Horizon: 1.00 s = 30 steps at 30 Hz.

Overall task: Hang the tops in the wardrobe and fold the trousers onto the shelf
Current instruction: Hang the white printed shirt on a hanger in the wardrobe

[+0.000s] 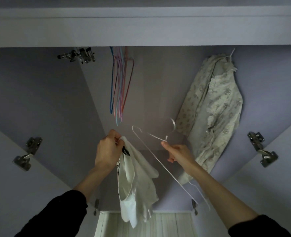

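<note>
one patterned top (pixel 214 106) already hangs on the right; the left hand (pixel 107 149) pinches a white top (pixel 136 182), the right hand (pixel 177 152) grips a white hanger (pixel 151 151). this top isn't on it yet, and no trousers show.

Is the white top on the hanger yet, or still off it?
Off. The left hand pinches the white top by its neck, hanging limp; the right hand holds the bare white hanger apart from it.
</note>
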Each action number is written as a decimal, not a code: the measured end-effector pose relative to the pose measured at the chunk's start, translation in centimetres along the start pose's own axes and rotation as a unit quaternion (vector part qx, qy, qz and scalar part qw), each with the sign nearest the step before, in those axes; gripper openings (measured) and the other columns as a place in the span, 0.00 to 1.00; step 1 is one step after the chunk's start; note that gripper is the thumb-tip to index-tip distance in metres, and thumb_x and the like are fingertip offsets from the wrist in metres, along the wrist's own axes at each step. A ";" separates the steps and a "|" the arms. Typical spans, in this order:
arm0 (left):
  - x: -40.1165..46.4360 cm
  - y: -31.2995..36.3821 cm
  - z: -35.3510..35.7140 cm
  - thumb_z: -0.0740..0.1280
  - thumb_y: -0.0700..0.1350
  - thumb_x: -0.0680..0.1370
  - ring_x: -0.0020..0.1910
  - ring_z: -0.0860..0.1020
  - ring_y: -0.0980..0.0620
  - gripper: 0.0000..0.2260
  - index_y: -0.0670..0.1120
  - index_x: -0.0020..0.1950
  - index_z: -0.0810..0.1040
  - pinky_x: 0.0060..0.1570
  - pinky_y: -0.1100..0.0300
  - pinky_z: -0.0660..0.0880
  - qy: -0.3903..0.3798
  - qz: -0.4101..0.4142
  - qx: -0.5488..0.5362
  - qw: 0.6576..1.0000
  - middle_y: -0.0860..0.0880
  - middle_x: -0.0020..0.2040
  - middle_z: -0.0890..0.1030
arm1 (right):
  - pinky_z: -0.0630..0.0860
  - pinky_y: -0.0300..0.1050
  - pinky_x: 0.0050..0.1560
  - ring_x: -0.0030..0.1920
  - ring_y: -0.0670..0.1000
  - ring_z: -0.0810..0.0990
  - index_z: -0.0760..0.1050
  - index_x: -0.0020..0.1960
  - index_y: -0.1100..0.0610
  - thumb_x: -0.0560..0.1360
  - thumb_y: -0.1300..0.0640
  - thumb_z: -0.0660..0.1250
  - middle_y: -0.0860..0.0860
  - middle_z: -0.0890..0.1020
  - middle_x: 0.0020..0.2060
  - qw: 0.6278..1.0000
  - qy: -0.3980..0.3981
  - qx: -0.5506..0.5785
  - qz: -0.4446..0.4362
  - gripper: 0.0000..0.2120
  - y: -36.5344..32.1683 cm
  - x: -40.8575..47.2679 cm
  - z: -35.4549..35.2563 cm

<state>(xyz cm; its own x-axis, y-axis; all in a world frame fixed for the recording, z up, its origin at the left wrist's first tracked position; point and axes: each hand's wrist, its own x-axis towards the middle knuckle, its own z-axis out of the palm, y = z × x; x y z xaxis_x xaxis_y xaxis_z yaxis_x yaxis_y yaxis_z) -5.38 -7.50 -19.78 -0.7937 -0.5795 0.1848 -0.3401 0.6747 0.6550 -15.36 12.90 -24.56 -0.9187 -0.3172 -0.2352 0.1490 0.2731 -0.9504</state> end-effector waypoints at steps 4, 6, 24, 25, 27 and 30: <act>0.1 -0.4 0.1 0.64 0.38 0.75 0.42 0.78 0.45 0.01 0.42 0.46 0.74 0.41 0.59 0.70 -0.007 -0.013 0.000 1.000 0.47 0.40 0.79 | 0.72 0.46 0.36 0.19 0.48 0.70 0.65 0.18 0.56 0.78 0.48 0.62 0.50 0.68 0.16 0.997 0.038 0.065 -0.012 0.31 -0.4 0.0 -1.4; 0.1 -0.5 0.1 0.64 0.39 0.75 0.41 0.78 0.45 0.01 0.43 0.45 0.74 0.42 0.59 0.71 -0.013 -0.022 -0.003 1.000 0.48 0.39 0.78 | 0.74 0.42 0.31 0.20 0.48 0.74 0.72 0.24 0.62 0.80 0.49 0.58 0.52 0.74 0.18 0.998 0.031 0.060 0.004 0.29 -0.8 -0.1 -1.9; -0.2 -0.7 0.0 0.65 0.40 0.76 0.39 0.77 0.46 0.02 0.44 0.44 0.74 0.41 0.58 0.70 -0.019 -0.018 0.005 1.000 0.50 0.35 0.77 | 0.74 0.36 0.23 0.20 0.44 0.75 0.70 0.59 0.59 0.82 0.63 0.51 0.49 0.77 0.19 0.994 0.046 0.095 0.003 0.11 -0.3 0.9 -3.2; -0.3 -0.6 -0.1 0.65 0.40 0.76 0.39 0.77 0.45 0.02 0.43 0.44 0.74 0.42 0.57 0.70 -0.020 -0.017 0.005 1.000 0.49 0.36 0.77 | 0.73 0.37 0.20 0.19 0.44 0.74 0.70 0.61 0.58 0.82 0.61 0.52 0.49 0.77 0.20 0.994 0.060 0.094 0.004 0.11 0.0 1.1 -3.3; -0.4 -0.6 -0.2 0.65 0.40 0.76 0.39 0.77 0.46 0.02 0.44 0.43 0.73 0.41 0.59 0.69 -0.020 -0.015 0.006 1.000 0.49 0.36 0.77 | 0.71 0.35 0.20 0.20 0.42 0.73 0.72 0.63 0.59 0.81 0.59 0.56 0.52 0.77 0.26 0.997 0.065 0.033 -0.005 0.13 0.9 1.2 -3.7; -0.4 -0.7 -0.4 0.65 0.41 0.76 0.38 0.76 0.48 0.04 0.45 0.42 0.72 0.40 0.60 0.67 -0.016 -0.018 0.001 1.000 0.51 0.35 0.77 | 0.73 0.37 0.31 0.22 0.40 0.73 0.76 0.54 0.63 0.81 0.60 0.57 0.51 0.78 0.32 0.994 0.054 -0.085 -0.051 0.11 1.3 0.6 -4.2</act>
<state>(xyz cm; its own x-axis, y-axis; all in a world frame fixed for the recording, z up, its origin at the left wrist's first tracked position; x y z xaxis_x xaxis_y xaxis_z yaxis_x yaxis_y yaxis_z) -4.62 -7.95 -20.01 -0.7972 -0.5879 0.1375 -0.3696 0.6553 0.6588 -17.28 16.88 -25.07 -0.9611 -0.2541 -0.1082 -0.0017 0.3971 -0.9178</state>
